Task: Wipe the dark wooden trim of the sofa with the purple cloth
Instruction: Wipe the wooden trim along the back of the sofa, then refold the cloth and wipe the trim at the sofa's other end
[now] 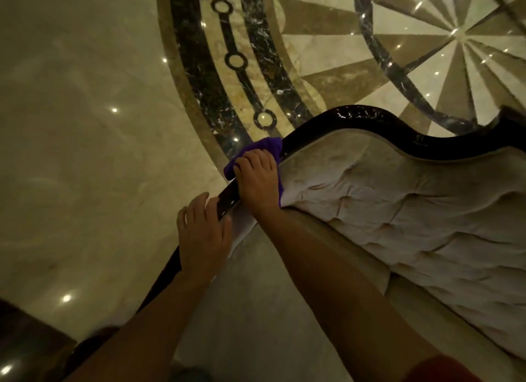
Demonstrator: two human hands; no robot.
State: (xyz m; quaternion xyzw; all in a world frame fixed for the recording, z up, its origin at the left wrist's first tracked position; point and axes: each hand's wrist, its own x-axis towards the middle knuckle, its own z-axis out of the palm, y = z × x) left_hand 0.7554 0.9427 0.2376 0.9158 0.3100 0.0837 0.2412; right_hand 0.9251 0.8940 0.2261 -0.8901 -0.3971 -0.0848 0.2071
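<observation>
The sofa's dark glossy wooden trim curves along the top of its tufted cream backrest, running from the lower left up to the right. The purple cloth lies folded over the trim near the middle of the view. My right hand lies on top of the cloth with its fingers curled over it and the trim. Just below it, my left hand rests on the trim with its fingers laid over the wood. Part of the cloth is hidden beneath my right hand.
Polished marble floor with a dark inlaid ring and a star pattern spreads behind the sofa. A dark wooden piece sits at the lower left corner. The sofa's cream seat cushion lies under my arms.
</observation>
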